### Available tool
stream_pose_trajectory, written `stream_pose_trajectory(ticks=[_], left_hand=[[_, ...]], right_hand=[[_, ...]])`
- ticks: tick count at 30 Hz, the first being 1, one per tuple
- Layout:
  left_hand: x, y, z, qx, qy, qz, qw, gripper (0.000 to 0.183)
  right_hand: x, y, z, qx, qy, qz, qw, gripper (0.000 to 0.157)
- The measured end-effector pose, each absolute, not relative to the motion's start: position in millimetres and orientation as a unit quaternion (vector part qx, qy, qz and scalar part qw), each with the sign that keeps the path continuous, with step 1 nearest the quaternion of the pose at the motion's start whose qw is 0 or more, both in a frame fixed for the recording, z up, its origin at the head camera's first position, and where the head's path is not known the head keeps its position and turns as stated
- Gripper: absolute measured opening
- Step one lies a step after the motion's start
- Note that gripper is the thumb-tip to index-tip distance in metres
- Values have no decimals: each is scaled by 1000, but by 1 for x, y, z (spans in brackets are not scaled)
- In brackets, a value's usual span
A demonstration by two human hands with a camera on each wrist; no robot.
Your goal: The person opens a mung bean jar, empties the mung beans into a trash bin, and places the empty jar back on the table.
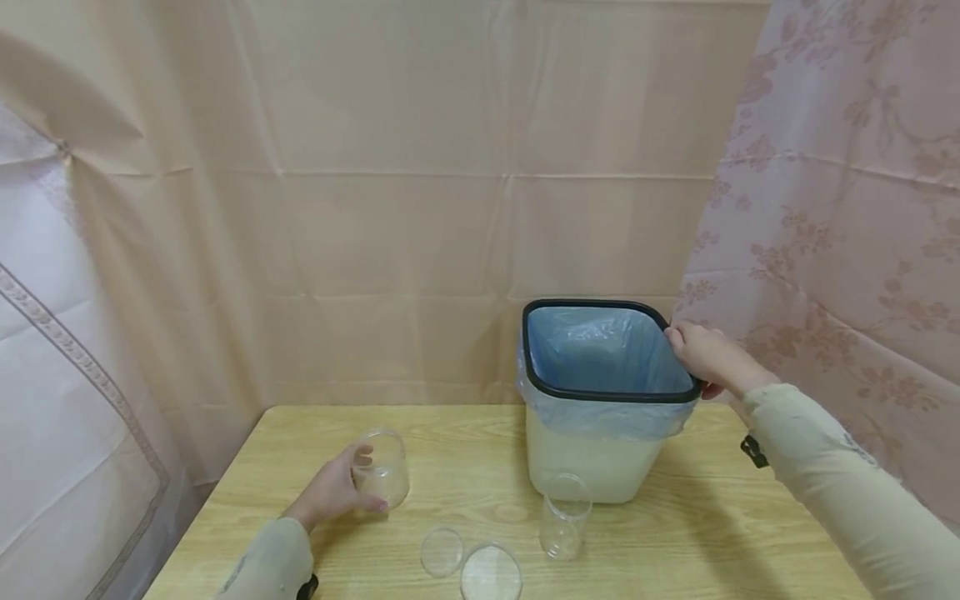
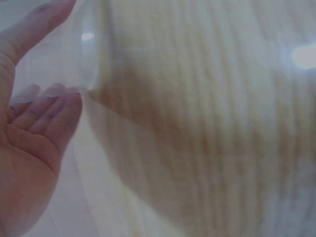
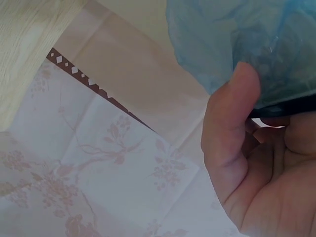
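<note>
On the left side of the table, my left hand [image 1: 333,490] grips a wide clear plastic container [image 1: 390,479], thumb and fingers spread around its side. The left wrist view shows the palm [image 2: 29,168] beside its transparent wall. My right hand [image 1: 711,357] holds the black rim [image 1: 615,396] of a cream waste bin [image 1: 588,467] at its right side. A bluish plastic bag [image 1: 592,350] lines the bin and folds over outside. In the right wrist view, the thumb [image 3: 242,89] lies over the bag near the rim [image 3: 289,105].
A taller clear container [image 1: 562,537] stands just in front of the bin. Two clear round lids [image 1: 442,552] lie at the table's front middle. Beige cloth [image 1: 390,208] hangs behind the wooden table [image 1: 450,442], and a floral cloth [image 1: 847,225] hangs to the right.
</note>
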State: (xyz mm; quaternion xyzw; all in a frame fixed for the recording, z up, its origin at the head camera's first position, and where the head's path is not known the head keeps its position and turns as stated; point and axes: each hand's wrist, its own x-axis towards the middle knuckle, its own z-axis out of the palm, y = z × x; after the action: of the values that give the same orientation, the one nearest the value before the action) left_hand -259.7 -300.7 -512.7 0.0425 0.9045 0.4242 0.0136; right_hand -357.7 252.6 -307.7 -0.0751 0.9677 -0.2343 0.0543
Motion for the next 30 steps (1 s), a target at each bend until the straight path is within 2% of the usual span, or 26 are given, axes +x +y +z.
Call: stream_pose_trajectory(ticks=[11,20,30], left_hand=[[-261,-307,-521,42,916,399,-8,105],[-259,-308,-523,41,913,406,-1,106],[-262,-302,-526,29,913,407,-14,103]], right_hand=[[-358,243,-311,-58,964,-259,35,49],[-355,241,-311,-47,965,-256,22,47],[-354,246,-313,-45,964,-262,24,53]])
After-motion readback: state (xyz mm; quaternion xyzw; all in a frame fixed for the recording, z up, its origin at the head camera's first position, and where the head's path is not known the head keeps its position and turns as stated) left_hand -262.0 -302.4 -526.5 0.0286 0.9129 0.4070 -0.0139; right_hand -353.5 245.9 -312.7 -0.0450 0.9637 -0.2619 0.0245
